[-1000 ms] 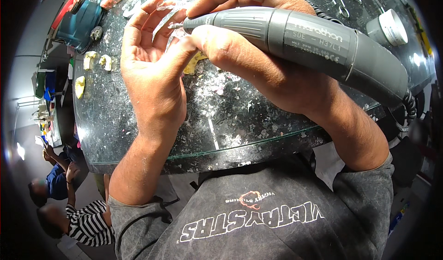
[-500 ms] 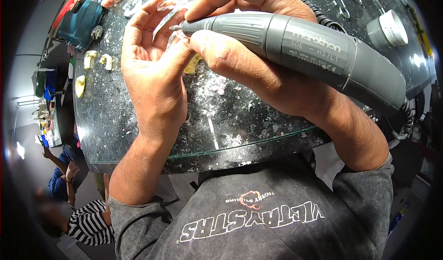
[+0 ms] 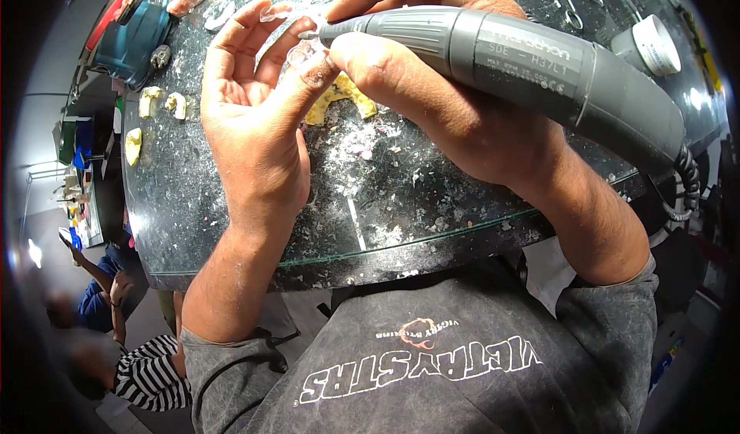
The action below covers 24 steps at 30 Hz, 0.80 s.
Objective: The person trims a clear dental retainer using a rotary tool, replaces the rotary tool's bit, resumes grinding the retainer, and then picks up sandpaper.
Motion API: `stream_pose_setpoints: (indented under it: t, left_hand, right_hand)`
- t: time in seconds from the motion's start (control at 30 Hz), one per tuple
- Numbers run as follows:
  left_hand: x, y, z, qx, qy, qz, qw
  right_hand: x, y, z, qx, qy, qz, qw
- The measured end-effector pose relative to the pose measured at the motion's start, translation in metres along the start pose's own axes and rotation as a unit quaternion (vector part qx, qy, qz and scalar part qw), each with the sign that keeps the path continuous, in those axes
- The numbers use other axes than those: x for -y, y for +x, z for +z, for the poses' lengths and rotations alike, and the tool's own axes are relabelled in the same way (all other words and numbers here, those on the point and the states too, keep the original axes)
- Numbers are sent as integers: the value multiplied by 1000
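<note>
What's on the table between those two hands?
The head view shows a partly hidden yellow arch and pale debris between the left hand and the right hand.

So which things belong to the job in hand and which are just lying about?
In use, it seems: drill in the right hand; clear plastic piece in the left hand.

Apparently just lying about: yellow arch; small yellowish pieces; white tub; scissors.

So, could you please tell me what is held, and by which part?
Right hand: handpiece, by its tapered front. Left hand: clear piece, exact spot unclear.
</note>
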<state>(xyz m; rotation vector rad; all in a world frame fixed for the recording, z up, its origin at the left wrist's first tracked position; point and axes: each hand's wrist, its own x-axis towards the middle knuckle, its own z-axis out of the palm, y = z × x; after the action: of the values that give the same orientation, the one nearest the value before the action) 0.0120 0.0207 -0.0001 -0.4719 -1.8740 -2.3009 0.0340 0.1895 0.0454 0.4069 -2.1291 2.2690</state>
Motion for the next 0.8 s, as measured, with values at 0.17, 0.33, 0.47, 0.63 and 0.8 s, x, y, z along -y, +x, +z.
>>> stream_pose_setpoints:
  t: [0.17, 0.33, 0.47, 0.63, 0.8]
  left_hand:
    - [3, 0, -1, 5, -68, 21, 997]
    - [5, 0, -2, 6, -62, 32, 998]
    - [5, 1, -2, -6, -71, 33, 997]
    - [-3, 2, -2, 11, -94, -2, 996]
    - [-7, 5, -2, 10, -103, -31, 994]
  right_hand:
    - [1, -1, 1, -1, -7, -2, 1000]
    - [3, -5, 0, -6, -19, -4, 1000]
    - [6, -5, 2, -11, -28, -9, 1000]
    - [15, -7, -2, -20, -60, -7, 998]
    - [11, -1, -9, -5, -76, -60, 995]
